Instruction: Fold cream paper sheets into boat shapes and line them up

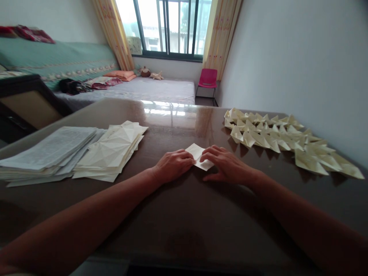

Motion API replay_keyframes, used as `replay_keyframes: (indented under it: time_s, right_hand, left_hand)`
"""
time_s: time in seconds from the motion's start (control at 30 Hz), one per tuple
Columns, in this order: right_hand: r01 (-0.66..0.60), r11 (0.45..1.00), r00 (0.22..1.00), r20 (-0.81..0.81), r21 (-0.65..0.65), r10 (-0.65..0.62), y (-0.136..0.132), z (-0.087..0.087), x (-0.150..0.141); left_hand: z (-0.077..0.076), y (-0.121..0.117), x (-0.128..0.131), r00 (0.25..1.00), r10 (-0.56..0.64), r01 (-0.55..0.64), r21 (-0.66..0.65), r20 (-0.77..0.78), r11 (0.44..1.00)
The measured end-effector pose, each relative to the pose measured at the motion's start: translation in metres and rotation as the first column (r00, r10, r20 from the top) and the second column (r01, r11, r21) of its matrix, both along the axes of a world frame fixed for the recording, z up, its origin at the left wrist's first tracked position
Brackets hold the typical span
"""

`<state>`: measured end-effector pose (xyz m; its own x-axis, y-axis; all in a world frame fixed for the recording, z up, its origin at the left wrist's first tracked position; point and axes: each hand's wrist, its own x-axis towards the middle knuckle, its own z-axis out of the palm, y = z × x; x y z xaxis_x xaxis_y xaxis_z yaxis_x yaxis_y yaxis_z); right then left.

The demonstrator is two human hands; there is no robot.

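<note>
Paper (196, 151) between left hand (174, 164) and right hand (227, 165): pale, small, roughly diamond-shaped. Left: fingers bunched at its left corner, can't tell if pinching. Right: fingers over its right side, thumb apart. Folded shapes (268, 140) right of right hand.

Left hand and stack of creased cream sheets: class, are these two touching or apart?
Apart. The head view shows dark tabletop between the left hand and the creased cream sheets.

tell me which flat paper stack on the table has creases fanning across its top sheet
The cream paper stack, nearer the left hand: folds radiate across its top sheet, while the greyish-white paper stack farther left shows no such folds.
</note>
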<state>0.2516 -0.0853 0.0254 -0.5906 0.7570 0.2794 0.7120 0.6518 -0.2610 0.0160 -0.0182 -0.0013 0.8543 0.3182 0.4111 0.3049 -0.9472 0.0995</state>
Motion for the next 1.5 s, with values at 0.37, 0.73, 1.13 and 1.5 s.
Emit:
replay_keyframes:
  time_s: [0.37, 0.73, 1.13, 1.5]
  right_hand:
    - [-0.106, 0.984, 0.992, -0.089, -0.143, 0.094, 0.0, -0.006, 0.001]
    - [0.39, 0.899, 0.915, -0.022, -0.201, -0.403, 0.002, -0.022, -0.008]
    - [0.497, 0.865, 0.865, 0.116, -0.064, -0.488, 0.004, -0.022, -0.015]
    - [0.517, 0.854, 0.847, 0.181, -0.067, -0.499, 0.002, -0.018, -0.018]
  left_hand:
    - [0.022, 0.009, -0.014, 0.968, -0.21, 0.188, -0.161, -0.136, 0.969]
    - [0.03, 0.004, -0.015, 0.964, -0.151, 0.127, -0.117, -0.218, 0.985]
    - [0.028, -0.001, -0.013, 0.963, -0.08, 0.072, -0.04, -0.257, 0.997]
    - [0.036, -0.009, -0.01, 0.916, -0.012, 0.045, 0.074, -0.4, 0.996]
